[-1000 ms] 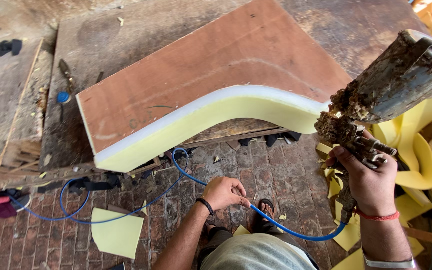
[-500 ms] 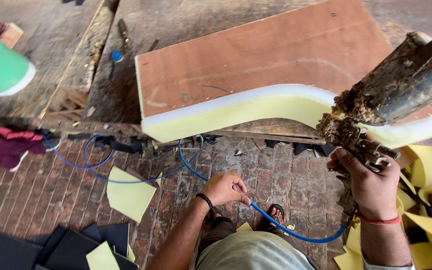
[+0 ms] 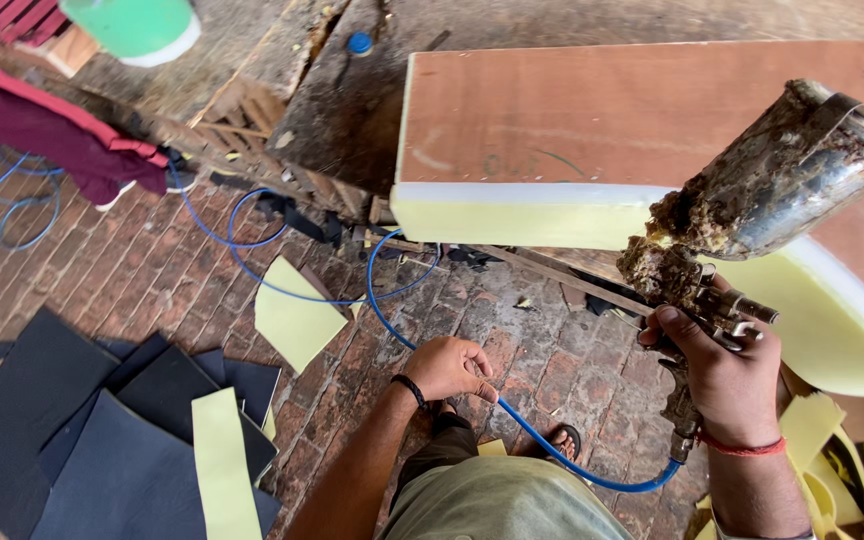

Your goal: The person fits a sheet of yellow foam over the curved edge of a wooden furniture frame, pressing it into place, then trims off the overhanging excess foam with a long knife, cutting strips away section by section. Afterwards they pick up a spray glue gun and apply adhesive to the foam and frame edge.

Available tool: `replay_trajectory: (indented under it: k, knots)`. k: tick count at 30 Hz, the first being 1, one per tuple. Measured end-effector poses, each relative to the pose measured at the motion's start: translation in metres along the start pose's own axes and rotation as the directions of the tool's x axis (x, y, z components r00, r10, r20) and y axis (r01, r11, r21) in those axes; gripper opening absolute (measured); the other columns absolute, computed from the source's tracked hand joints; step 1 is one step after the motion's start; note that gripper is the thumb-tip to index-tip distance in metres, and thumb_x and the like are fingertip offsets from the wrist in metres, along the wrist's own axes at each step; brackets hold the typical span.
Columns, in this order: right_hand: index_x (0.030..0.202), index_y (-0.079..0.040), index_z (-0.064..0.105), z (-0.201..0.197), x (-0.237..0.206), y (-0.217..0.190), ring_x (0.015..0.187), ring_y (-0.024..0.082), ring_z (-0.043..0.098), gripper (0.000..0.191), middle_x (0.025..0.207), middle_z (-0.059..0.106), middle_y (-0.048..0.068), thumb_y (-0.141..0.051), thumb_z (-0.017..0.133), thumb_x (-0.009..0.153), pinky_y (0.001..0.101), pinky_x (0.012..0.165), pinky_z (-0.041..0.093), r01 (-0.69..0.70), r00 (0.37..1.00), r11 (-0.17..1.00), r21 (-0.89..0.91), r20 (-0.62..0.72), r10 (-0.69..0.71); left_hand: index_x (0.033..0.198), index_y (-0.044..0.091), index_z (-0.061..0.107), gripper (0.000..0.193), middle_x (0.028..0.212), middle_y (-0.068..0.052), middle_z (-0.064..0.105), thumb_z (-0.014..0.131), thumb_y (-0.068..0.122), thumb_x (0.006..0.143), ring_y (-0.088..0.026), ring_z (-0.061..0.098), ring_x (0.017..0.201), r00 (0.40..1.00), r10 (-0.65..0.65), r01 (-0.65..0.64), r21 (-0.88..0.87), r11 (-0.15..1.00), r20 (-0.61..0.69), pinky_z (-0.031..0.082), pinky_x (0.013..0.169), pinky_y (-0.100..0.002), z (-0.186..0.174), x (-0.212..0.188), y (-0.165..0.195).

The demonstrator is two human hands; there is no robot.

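Since a moment ago the view has swung left: the plywood board (image 3: 592, 110) now sits further right, and dark sheets (image 3: 82, 420) have come into sight on the brick floor (image 3: 122, 270). The board rests on the worktop (image 3: 352, 100), with a thick yellow foam strip (image 3: 512, 213) along its near edge. Just beside the board's right end, the right hand (image 3: 717, 375) is clenched around the grip of a grimy spray gun (image 3: 752, 200), whose metal cup rises over the board. A blue hose (image 3: 552, 450) runs from the gun's base, below the board, through the left hand (image 3: 449, 368), which is closed loosely on it. A yellow foam offcut (image 3: 297, 320) lies left of that hand.
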State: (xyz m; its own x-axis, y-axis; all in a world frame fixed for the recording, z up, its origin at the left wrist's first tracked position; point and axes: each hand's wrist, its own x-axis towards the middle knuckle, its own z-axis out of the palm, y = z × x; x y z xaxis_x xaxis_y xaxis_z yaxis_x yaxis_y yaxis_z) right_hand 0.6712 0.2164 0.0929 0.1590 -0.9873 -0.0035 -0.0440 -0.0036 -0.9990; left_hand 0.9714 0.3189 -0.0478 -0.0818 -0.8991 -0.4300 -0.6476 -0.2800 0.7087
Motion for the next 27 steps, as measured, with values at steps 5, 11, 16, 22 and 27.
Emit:
replay_trajectory:
  k: [5,11,16,22,27]
  knots:
    - [0.107,0.005,0.066,0.049,0.013,-0.002,0.078,0.018,0.070,0.011,0.091,0.071,0.011,-0.001,0.067,0.098,0.0316,0.070,0.059,-0.047,0.995,0.999,0.010,0.089,0.046,0.091,0.019,0.079,0.050,0.077,0.001,0.076,0.096,0.052,0.058,-0.014,0.073,0.071,0.996,-0.058,0.056,-0.028,0.998,-0.070,0.056,0.065,-0.032,-0.019,-0.020,-0.028]
    - [0.106,0.006,0.067,0.118,0.025,-0.008,0.078,0.018,0.070,0.009,0.091,0.071,0.011,0.001,0.066,0.099,0.0319,0.072,0.060,0.002,0.980,1.000,0.003,0.198,-0.002,0.092,0.017,0.079,0.051,0.074,0.001,0.076,0.094,0.053,0.059,-0.014,0.073,0.068,0.990,-0.086,0.075,-0.103,0.992,-0.111,0.054,0.064,-0.030,-0.051,-0.044,-0.074]
    - [0.106,0.007,0.066,0.158,0.028,-0.014,0.078,0.017,0.069,0.010,0.091,0.070,0.011,0.001,0.068,0.098,0.0311,0.072,0.059,0.034,0.975,0.999,-0.018,0.218,-0.029,0.093,0.017,0.078,0.051,0.075,0.001,0.076,0.093,0.053,0.061,-0.013,0.073,0.068,0.990,-0.089,0.071,-0.147,0.987,-0.114,0.055,0.064,-0.030,-0.066,-0.051,-0.103]
    - [0.116,0.003,0.064,0.176,0.029,-0.025,0.081,0.014,0.068,0.018,0.096,0.070,0.008,0.001,0.069,0.099,0.0266,0.073,0.057,0.143,0.986,0.990,-0.009,0.083,-0.142,0.094,0.019,0.079,0.050,0.075,0.001,0.077,0.092,0.056,0.063,-0.013,0.074,0.069,0.990,-0.077,0.067,-0.091,0.994,-0.116,0.054,0.063,-0.030,-0.089,-0.039,-0.115]
    - [0.115,0.007,0.066,0.160,0.012,-0.024,0.081,0.016,0.070,0.018,0.093,0.072,0.011,0.001,0.070,0.099,0.0283,0.071,0.057,0.102,0.995,0.989,-0.111,0.007,-0.102,0.094,0.020,0.079,0.051,0.077,0.001,0.078,0.091,0.059,0.062,-0.013,0.075,0.068,0.999,-0.014,0.013,-0.022,1.000,-0.053,0.056,0.065,-0.029,-0.093,-0.015,-0.104]
